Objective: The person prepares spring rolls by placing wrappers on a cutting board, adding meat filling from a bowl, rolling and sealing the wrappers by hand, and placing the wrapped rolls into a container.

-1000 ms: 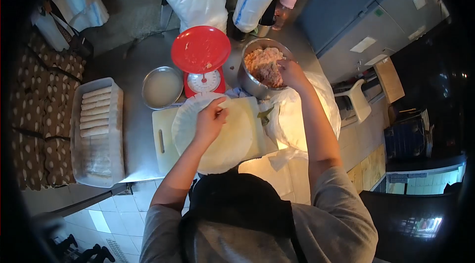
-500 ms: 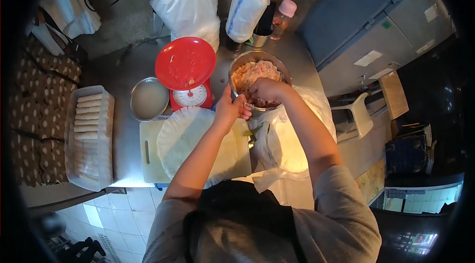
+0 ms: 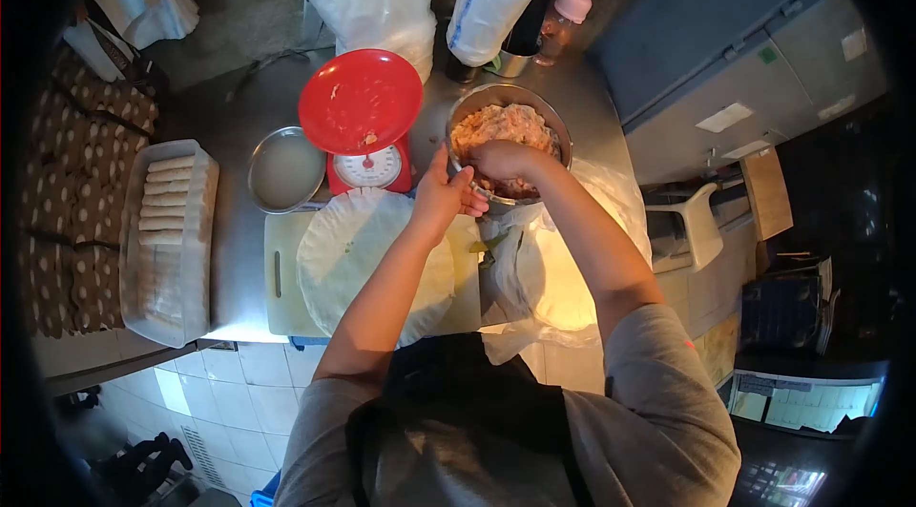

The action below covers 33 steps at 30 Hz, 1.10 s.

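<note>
My right hand (image 3: pixel 503 162) is inside a round metal pot (image 3: pixel 565 125), its fingers hidden in the pinkish-orange filling (image 3: pixel 509 124). At the pot's left rim is my left hand (image 3: pixel 443 199), its fingers apart and touching the outer side. Thin round pale wrappers (image 3: pixel 348 254) lie stacked on a pale cutting board (image 3: pixel 280 302), partly beneath my left forearm. Behind the board stands a red scale (image 3: pixel 367 166) with a red dish (image 3: pixel 361 102) on top. Beside it sits a metal bowl (image 3: pixel 286 169) of whitish liquid.
A plastic tub (image 3: pixel 162 269) with several white rolls is at the left. Plastic wrapping (image 3: pixel 558 269) lies right of the board. White bags (image 3: pixel 372 1) and a pink-capped bottle (image 3: pixel 563 25) stand at the back. A grey cabinet (image 3: pixel 706 30) borders the table's right side.
My left hand has moved from above the wrappers to the pot's left side. My right hand has shifted left within the pot and deeper into the filling. The camera view has shifted slightly.
</note>
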### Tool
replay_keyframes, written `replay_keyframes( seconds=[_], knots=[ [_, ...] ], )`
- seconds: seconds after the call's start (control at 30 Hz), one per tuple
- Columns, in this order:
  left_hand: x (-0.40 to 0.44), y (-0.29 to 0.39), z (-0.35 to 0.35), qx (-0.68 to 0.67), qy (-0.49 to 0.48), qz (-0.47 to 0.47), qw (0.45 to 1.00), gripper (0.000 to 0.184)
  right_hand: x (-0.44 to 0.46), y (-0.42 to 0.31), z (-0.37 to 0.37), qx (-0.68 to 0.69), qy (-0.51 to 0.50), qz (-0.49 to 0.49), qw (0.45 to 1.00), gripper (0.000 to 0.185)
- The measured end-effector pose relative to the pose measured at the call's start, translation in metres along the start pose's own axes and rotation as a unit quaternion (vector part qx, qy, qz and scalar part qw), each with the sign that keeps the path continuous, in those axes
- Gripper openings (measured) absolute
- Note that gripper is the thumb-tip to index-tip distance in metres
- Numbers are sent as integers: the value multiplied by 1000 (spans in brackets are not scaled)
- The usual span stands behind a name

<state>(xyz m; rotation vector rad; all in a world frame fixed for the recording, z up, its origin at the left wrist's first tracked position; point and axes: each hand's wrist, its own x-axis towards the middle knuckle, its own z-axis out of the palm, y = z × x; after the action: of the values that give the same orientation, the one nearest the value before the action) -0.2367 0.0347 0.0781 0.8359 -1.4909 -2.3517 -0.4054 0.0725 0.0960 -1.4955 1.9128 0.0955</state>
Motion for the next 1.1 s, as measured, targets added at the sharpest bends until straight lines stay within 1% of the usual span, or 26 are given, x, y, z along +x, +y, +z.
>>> replay_keyframes(
  seconds=[0.03, 0.17, 0.23, 0.33, 0.43, 0.53, 0.57, 0.63, 0.67, 0.77, 0.87, 0.93, 0.97, 1.0, 1.03, 1.07, 1.1],
  knots=[
    [0, 1, -1, 1, -2, 2, 1000, 65, 2, 4, 2, 14, -8, -1, 1000, 35],
    [1, 2, 0, -10, -11, 2, 1000, 67, -7, 12, -2, 162, -81, 9, 984, 38],
    [1, 1, -1, -18, -13, 0, 1000, 68, -25, 7, -10, 243, -108, 10, 964, 40],
    [1, 1, 0, -26, -12, -3, 1000, 68, -29, 23, -2, 368, -127, -27, 921, 40],
    [0, 3, 0, -32, -10, -14, 999, 69, -32, 35, -2, 358, -113, -41, 926, 45],
    [1, -1, -4, -26, 1, -11, 1000, 72, -46, 43, -10, 427, -114, -66, 895, 42],
    [0, -6, -6, -17, 14, -5, 1000, 74, -47, 56, -7, 496, -100, -106, 856, 39],
    [-7, -15, -16, 2, 27, 14, 1000, 81, -64, 62, -14, 598, -43, -127, 790, 37],
    [-16, -20, -24, 18, 15, 19, 1000, 80, -68, 63, -17, 646, -14, -138, 751, 35],
    [-58, -28, -49, 54, -16, 22, 998, 79, -63, 60, -34, 684, 144, -168, 695, 32],
    [-103, -28, -76, 54, -32, -2, 998, 78, -60, -7, -72, 662, 171, -193, 704, 37],
    [-126, -29, -93, 39, -32, -27, 998, 78, -39, -41, -90, 643, 162, -185, 725, 37],
    [-136, -29, -99, 35, -29, -25, 999, 77, -26, -60, -99, 633, 156, -182, 736, 37],
    [-146, -29, -106, 30, -26, -22, 999, 77, -14, -81, -108, 555, 171, -130, 804, 40],
    [-154, -28, -113, 26, -22, -20, 999, 77, -1, -105, -111, 462, 165, -116, 864, 43],
    [-161, -27, -119, 24, -17, -21, 999, 76, 12, -125, -111, 362, 158, -102, 913, 46],
    [-168, -26, -125, 21, -13, -23, 999, 74, 23, -141, -107, 262, 159, -94, 947, 45]
  ],
)
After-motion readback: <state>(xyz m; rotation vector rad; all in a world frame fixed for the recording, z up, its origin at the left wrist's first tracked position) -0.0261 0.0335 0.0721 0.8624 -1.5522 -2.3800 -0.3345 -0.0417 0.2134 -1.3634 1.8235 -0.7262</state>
